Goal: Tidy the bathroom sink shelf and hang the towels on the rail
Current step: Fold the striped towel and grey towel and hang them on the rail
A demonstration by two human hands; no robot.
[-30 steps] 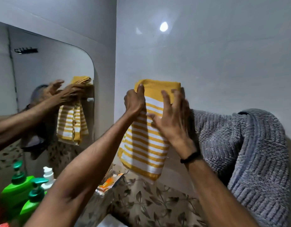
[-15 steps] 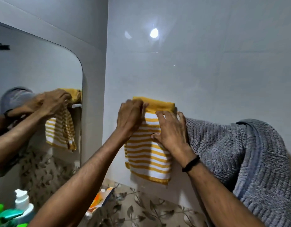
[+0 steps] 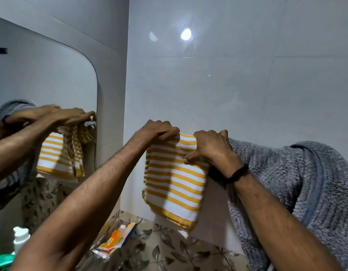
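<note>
Now the striped towel sits lower than a moment ago, draped over the rail. Left hand and right hand both clutch its top fold beside the grey towel, so hanging looks nearly done.

We are seeing the yellow-and-white striped towel hanging folded against the pale wall tiles, its top edge bunching at rail height and its lower corner dipping toward the right — the stripes are running roughly level. Just beside it, on its right, the grey ribbed towel is draping in thick folds, a smooth darker border curving down its outer side; the two are touching near the top — the rail itself is lying hidden beneath the cloth
</note>
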